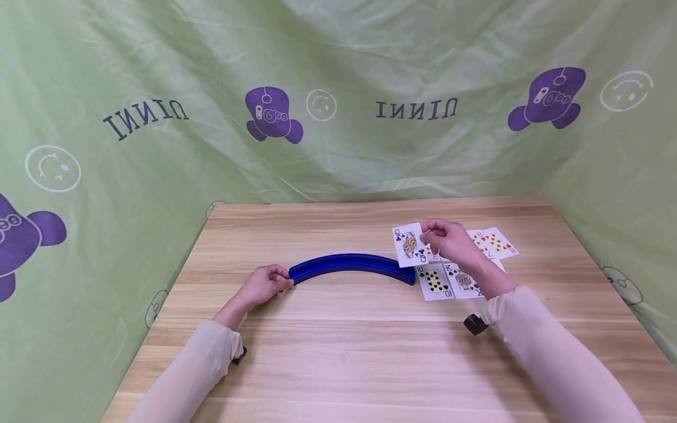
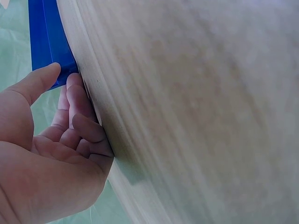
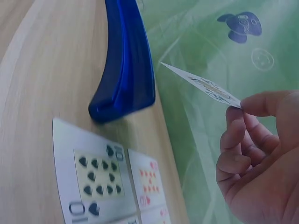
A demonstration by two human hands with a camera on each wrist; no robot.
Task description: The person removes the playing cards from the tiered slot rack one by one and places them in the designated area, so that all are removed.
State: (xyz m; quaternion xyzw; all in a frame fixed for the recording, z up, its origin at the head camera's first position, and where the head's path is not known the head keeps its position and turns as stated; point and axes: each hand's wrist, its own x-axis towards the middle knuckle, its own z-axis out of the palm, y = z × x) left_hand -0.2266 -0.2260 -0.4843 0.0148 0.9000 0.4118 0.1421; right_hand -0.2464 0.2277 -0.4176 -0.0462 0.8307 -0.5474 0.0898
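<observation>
A blue curved playing card holder (image 1: 344, 262) lies across the table with its arc bowing away from me. At its left end, my left hand (image 1: 264, 285) pinches it between thumb and index finger; the left wrist view shows the thumb (image 2: 46, 77) on the blue end. My right hand (image 1: 449, 239) holds a queen of clubs (image 1: 406, 244) by its right edge, raised beside the holder's right end. In the right wrist view this queen (image 3: 205, 86) appears nearly edge-on, between thumb and fingertips. Below it, a ten of spades (image 1: 436, 283) lies face up beside the holder's end.
Right of the ten lies a black king (image 1: 461, 282), partly under my right forearm. Several red cards, among them an eight (image 1: 497, 242), form a row behind. The wooden table (image 1: 317, 364) meets a green printed curtain (image 1: 349, 158) at the back and sides.
</observation>
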